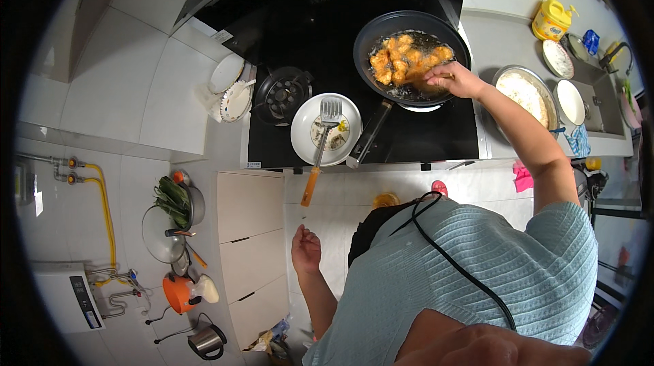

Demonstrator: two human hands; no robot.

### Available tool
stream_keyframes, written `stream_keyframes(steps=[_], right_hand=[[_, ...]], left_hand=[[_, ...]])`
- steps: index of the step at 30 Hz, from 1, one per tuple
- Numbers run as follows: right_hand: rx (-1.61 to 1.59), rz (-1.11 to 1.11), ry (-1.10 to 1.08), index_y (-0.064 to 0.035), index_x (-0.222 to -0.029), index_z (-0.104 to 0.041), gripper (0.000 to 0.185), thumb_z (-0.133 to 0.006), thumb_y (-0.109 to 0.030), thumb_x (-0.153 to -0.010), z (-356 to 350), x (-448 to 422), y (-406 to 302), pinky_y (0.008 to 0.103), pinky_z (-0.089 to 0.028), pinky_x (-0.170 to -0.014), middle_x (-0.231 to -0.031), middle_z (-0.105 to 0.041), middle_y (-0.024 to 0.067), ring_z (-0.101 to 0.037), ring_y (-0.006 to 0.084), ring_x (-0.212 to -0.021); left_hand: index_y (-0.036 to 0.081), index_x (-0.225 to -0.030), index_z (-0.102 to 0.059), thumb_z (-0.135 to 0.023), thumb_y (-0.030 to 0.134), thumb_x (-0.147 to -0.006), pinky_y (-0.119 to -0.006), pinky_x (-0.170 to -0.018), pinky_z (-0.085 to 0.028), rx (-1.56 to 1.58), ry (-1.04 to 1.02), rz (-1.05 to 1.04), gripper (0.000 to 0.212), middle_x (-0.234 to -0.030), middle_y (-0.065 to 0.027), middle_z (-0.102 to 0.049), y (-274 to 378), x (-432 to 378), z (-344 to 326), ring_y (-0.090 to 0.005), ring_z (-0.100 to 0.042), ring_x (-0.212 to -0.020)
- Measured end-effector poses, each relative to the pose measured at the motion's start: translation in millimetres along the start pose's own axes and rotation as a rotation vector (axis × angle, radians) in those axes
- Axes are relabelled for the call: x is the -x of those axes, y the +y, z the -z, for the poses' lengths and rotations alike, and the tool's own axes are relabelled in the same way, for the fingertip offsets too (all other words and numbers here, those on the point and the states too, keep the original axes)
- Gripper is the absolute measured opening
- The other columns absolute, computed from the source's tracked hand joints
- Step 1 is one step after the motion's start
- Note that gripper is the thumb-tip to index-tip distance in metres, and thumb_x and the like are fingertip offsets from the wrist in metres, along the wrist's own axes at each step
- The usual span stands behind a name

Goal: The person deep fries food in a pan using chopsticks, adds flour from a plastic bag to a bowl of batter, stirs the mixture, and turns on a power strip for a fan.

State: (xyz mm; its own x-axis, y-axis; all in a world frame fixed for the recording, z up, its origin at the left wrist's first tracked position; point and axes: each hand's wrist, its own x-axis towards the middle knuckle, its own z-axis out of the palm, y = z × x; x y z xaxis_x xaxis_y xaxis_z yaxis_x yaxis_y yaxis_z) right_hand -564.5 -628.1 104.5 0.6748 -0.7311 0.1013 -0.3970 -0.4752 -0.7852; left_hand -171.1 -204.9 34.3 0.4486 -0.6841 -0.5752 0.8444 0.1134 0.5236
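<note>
Battered fried pieces (398, 57) lie in bubbling oil inside a dark frying pan (361, 54) on the black stove. My right hand (454, 79) is over the pan's near right side, its fingers closed on a thin utensil, apparently chopsticks, whose far end is blurred among the pieces. Left of the pan's handle (375, 131) stands a white plate (301, 131) with a printed centre. A slotted metal turner (331, 110) with an orange handle rests across that plate. My left hand (306, 251) is below the turner's handle, away from the counter, fingers loosely curled and holding nothing visible.
A second burner (282, 94) and stacked dishes (236, 103) are to the left. On the right counter stand a metal bowl of whitish batter or flour (523, 95), a white bowl (570, 102), a yellow pump bottle (552, 20) and a sink (605, 103). Drawers (250, 207) run beneath the left counter.
</note>
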Motion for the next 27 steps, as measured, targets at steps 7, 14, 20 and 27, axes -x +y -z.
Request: stream_keyframes(steps=[7,14,20,27], right_hand=[[0.085,0.069,0.214,-0.0019,-0.105,-0.063,0.028,-0.06,-0.022,-0.087,9.9,-31.4,29.9,0.0291,-0.048,-0.08,-0.095,-0.067,0.0102,-0.062,0.0178,-0.089],[-0.312,-0.225,0.449,-0.0004,-0.105,-0.062,0.035,-0.056,-0.031,-0.09,65.1,-16.2,50.6,0.0288,-0.051,-0.078,-0.094,-0.065,0.0099,-0.062,0.0167,-0.087],[-0.212,-0.326,0.509,0.0005,-0.093,-0.061,0.042,-0.054,-0.041,-0.09,111.6,12.2,65.3,0.025,-0.05,-0.065,-0.078,-0.064,0.0064,-0.061,0.0133,-0.07],[-0.416,-0.541,0.577,0.0014,-0.087,-0.06,0.045,-0.053,-0.043,-0.089,68.8,3.4,65.0,0.028,-0.053,-0.053,-0.071,-0.065,0.0109,-0.065,0.0188,-0.06]], left_hand=[[0.001,-0.101,-0.054,-0.055,0.009,-0.086,-0.024,-0.065,-0.047,0.005,0.014,-0.028,0.018,-0.081,-0.0055,-0.058,-3.7,7.1,4.9,-0.0142,-0.053,-0.069],[0.001,-0.101,-0.054,-0.057,0.009,-0.084,-0.023,-0.065,-0.046,0.0,0.004,-0.032,0.019,-0.08,-0.0041,-0.058,-6.4,10.1,9.9,-0.0124,-0.053,-0.068],[-0.001,-0.101,-0.055,-0.056,0.009,-0.086,-0.023,-0.065,-0.044,-0.001,0.009,-0.041,0.017,-0.081,-0.0052,-0.057,-11.3,10.9,-8.7,-0.0123,-0.05,-0.068],[0.0,-0.099,-0.055,-0.057,0.009,-0.086,-0.022,-0.065,-0.045,-0.013,-0.003,-0.014,0.016,-0.079,-0.0052,-0.057,-8.1,0.2,-10.5,-0.0126,-0.051,-0.067]])
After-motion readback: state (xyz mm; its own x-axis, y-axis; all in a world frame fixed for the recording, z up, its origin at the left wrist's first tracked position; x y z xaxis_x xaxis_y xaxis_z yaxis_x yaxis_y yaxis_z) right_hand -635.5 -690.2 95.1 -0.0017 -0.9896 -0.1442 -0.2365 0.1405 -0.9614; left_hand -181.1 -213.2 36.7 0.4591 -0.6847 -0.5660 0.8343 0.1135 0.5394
